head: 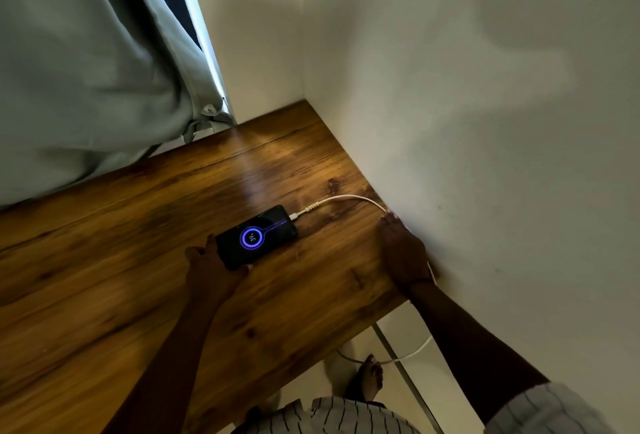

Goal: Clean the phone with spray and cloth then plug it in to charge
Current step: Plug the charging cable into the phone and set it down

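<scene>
One black rectangular phone lies flat on the brown wood-grain tabletop, screen up, showing a single glowing blue-violet ring with a number inside it and a bright line running toward the plugged end. My left hand grasps the near end of that phone, thumb on the left edge and fingers curled under the near corner, so the grip is closed around the device rather than resting loose beside it. One white charging cable is plugged into the far end of the phone; it has a ribbed strain relief just past the connector, arcs over the wood toward the wall, and reaches my right hand. That hand lies palm down at the table's right edge, against the plain pale wall, with the cable passing beneath or beside it. The hand is dark and shadowed here, so I cannot tell whether its fingers pinch the cable or merely cover it. The same cable shows again below the table edge, looping down near my one visible bare foot on the light floor. A single grey-green curtain hangs at the far left, its hem touching the table's back edge. My two sleeves are pale with thin dark stripes.
</scene>
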